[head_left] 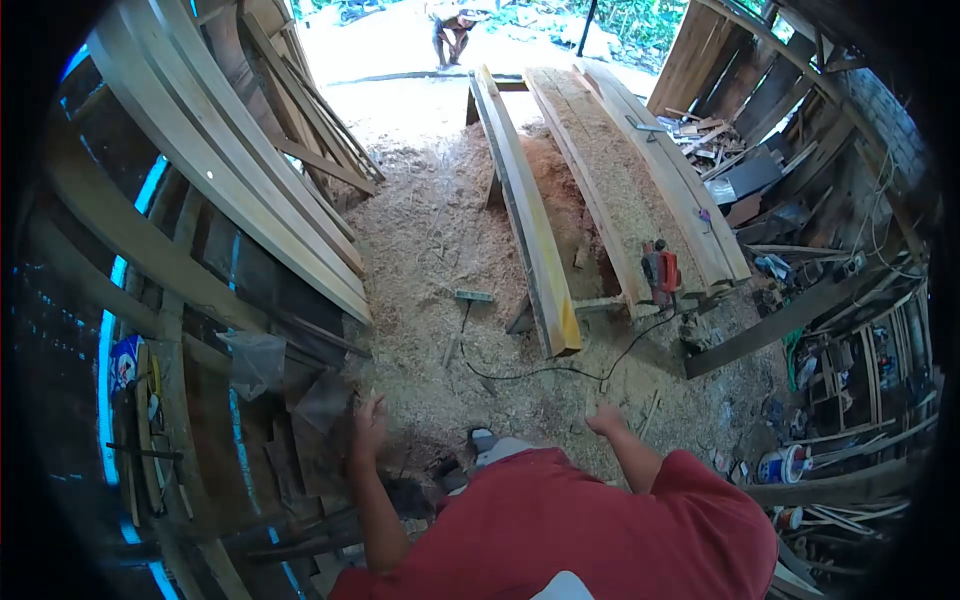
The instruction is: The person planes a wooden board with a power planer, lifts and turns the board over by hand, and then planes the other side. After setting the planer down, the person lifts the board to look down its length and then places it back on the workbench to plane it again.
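Both bare hands are hanging low over the floor [425, 230], short of the planks [687, 220]!
The left hand [369, 425] is showing fingers apart and seemingly nothing held; the right hand [605, 420] is looking curled, its grip impossible to tell. Just beyond, the black cable [540, 370] is looping low, so stepping well means lifting clear. The yellow-ended beam [532, 240] is jutting nearest, the red power tool [661, 270] is sitting by the planks' near end, and open room is running along the beam's left edge.
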{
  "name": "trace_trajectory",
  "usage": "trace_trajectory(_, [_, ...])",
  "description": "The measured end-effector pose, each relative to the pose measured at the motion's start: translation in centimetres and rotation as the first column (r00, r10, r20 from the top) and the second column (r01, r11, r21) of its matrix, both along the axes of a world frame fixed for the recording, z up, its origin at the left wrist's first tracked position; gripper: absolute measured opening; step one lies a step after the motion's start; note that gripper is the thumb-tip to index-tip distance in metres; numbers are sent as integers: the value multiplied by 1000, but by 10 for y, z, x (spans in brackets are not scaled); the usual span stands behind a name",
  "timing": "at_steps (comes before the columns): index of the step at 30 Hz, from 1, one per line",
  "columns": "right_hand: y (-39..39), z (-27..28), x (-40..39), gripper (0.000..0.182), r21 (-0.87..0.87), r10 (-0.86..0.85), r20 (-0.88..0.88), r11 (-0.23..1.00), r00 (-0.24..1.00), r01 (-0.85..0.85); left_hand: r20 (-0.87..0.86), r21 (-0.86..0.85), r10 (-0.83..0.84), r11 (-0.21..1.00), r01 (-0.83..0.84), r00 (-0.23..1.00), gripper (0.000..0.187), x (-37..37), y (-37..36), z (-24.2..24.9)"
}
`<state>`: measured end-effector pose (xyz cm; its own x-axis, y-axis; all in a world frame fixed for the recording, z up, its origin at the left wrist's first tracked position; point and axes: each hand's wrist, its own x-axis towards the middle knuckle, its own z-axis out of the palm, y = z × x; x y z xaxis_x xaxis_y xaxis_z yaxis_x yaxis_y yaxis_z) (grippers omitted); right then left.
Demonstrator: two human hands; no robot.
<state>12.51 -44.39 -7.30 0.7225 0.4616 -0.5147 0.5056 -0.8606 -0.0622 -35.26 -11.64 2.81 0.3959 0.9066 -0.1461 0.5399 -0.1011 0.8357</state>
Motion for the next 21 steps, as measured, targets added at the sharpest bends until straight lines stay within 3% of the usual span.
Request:
trace_trajectory(3, [-7,-3,12,70,-36,-33,-63,999,997,31,-15,-95,3,995,-4,1000,39,-7,-24,-32])
trace_trajectory(5, [-3,8,11,68,240,-118,-3,964,993,115,-17,-152,-29,988,26,999,39,6,-32,-45])
trace_trajectory(9, [15,9,38,67,363,-6,-3,932,1000,7,51,-150,-184,970,189,982,39,48,-37,-56])
trace_trajectory(13, [55,-4,76,65,442,37,-61,897,997,-6,32,-203,-140,969,144,990,39,125,-30,-12])
trace_trajectory(15, [78,-11,91,65,461,56,-102,887,993,-2,18,-151,-151,977,152,988,38,161,-20,-15])
trace_trajectory(20, [133,-49,122,86,524,-37,-151,845,988,112,-98,-81,-165,984,157,981,36,232,-21,0])
trace_trajectory(21, [142,-65,125,96,517,-10,-26,856,1000,22,-26,-1,-196,981,196,980,35,238,-24,-1])
